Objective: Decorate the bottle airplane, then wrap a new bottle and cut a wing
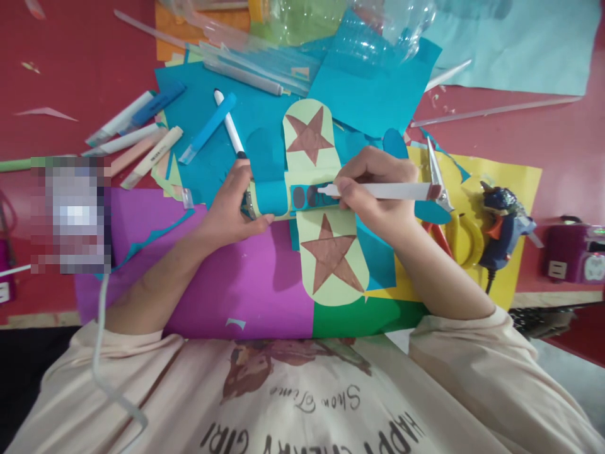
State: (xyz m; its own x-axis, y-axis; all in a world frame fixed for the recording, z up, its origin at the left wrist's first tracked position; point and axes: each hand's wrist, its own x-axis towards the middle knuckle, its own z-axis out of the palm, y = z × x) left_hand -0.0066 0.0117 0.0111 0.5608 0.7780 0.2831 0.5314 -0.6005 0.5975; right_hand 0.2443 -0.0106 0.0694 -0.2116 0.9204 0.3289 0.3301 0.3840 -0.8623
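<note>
A paper-covered model plane (273, 198) lies in front of me, its blue body between two pale yellow wings. Each wing carries a brown star: the far star (311, 135) and the near star (328, 252). Dark grey ovals (299, 197) mark a blue strip across the body. My left hand (231, 205) grips the left end of the body, thumb and fingers around it. In my right hand (380, 170) is a white marker (401, 191), held like a pen. Its tip touches or hovers just over the ovals; I cannot tell which.
Several markers (151, 157) lie at the left, near a phone (78, 214) with a white cable. Scissors (466, 239) and a dark blue glue gun (501, 230) rest on yellow paper at the right. Clear plastic bottles (373, 28) lie at the back, among coloured sheets.
</note>
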